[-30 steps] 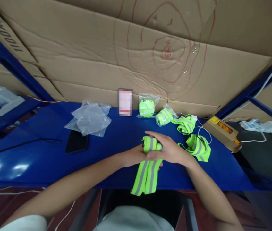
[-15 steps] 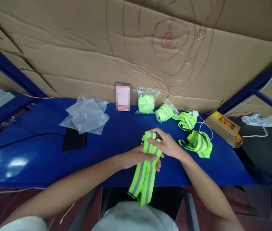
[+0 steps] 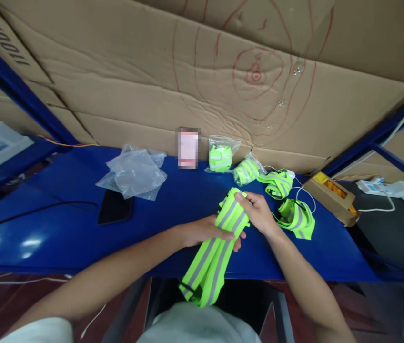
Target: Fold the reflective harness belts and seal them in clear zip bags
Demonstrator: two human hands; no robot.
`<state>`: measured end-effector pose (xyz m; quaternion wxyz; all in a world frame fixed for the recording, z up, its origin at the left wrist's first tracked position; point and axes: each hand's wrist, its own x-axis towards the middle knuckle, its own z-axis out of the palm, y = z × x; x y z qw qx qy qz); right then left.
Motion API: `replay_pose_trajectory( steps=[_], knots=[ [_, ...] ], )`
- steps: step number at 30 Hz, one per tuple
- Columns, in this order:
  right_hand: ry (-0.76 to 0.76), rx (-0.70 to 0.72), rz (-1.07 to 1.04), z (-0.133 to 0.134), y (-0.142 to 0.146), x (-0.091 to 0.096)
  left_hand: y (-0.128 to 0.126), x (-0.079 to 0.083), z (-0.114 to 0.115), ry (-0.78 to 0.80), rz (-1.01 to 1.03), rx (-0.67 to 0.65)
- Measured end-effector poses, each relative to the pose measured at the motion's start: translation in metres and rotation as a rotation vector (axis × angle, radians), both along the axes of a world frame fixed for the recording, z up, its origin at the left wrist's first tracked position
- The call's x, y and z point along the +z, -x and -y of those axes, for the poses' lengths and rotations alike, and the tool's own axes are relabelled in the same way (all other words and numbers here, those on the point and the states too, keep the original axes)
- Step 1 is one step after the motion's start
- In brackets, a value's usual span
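A neon green reflective strap (image 3: 207, 267) with grey stripes is folded in layers between my hands, over the front edge of the blue table. My left hand (image 3: 211, 232) grips its middle, thumb on top and fingertips showing past the right side. At the far end, my right hand (image 3: 257, 209) pinches the folded top, thumb on the upper face. The lower loops, one with a black band, hang toward my lap. To the right lie a loosely coiled strap (image 3: 297, 219) and another rolled strap (image 3: 277, 183). Two more are in clear bags: one bagged strap (image 3: 220, 158) and a second bagged strap (image 3: 246, 171).
Clear plastic bags (image 3: 137, 172) overlap a black phone-like slab (image 3: 114, 207) on the blue table (image 3: 62, 228). A blurred-out upright card or screen (image 3: 188, 148) leans on the cardboard wall (image 3: 123, 95). An open cardboard box (image 3: 330, 197) stands right, near white cables.
My right hand has shifted a little right along the strap's top end, and the folded layers there are spread wider. My left hand keeps its grip. The whole view has shifted slightly.
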<state>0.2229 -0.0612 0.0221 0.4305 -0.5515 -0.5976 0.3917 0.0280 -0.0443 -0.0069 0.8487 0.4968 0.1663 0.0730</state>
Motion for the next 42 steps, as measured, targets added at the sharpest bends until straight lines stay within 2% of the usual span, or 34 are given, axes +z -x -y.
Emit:
replay_pose_trajectory(
  steps=[3, 7, 12, 13, 16, 18, 24, 26, 28, 31, 33, 35, 39, 42],
  knots=[
    [0.004, -0.014, -0.042, 0.0, -0.003, 0.0, 0.001, -0.001, -0.008, -0.083, -0.016, -0.008],
    [-0.018, -0.063, -0.084, 0.004, -0.002, 0.0, 0.002, -0.005, -0.014, -0.089, -0.052, -0.019],
    [0.262, 0.046, -0.279, 0.001, 0.003, -0.006, 0.002, -0.004, -0.008, -0.276, -0.004, 0.027],
    [0.243, 0.043, -0.249, -0.001, 0.004, -0.009, 0.001, -0.003, -0.006, -0.316, 0.016, 0.043],
    [0.028, 0.035, -0.049, -0.007, 0.005, -0.018, 0.0, -0.004, -0.003, -0.356, 0.062, 0.061],
    [-0.047, 0.106, 0.071, -0.008, 0.003, -0.018, 0.0, -0.006, -0.004, -0.373, 0.077, 0.053],
    [-0.036, 0.461, 0.258, 0.004, -0.003, -0.002, 0.003, -0.004, -0.01, -0.633, 0.068, 0.056],
    [0.003, 0.481, 0.297, 0.01, 0.0, 0.0, 0.003, -0.004, -0.011, -0.69, 0.077, 0.065],
    [0.057, 0.445, 0.309, 0.014, 0.005, -0.002, 0.003, -0.005, -0.011, -0.695, 0.078, 0.072],
    [0.168, 0.432, 0.24, 0.014, 0.01, -0.008, 0.001, -0.01, -0.01, -0.635, 0.054, 0.066],
    [0.271, 0.43, 0.137, 0.012, 0.011, -0.013, 0.0, -0.013, -0.008, -0.554, 0.048, 0.069],
    [0.313, 0.382, 0.058, 0.009, 0.012, -0.016, -0.001, -0.014, -0.006, -0.445, 0.039, 0.121],
    [0.151, 0.224, 0.038, 0.007, 0.012, -0.013, -0.004, -0.01, 0.001, -0.11, -0.044, 0.252],
    [0.045, 0.153, -0.019, 0.007, 0.008, -0.006, -0.005, -0.006, 0.005, 0.166, 0.018, 0.151]
  ],
)
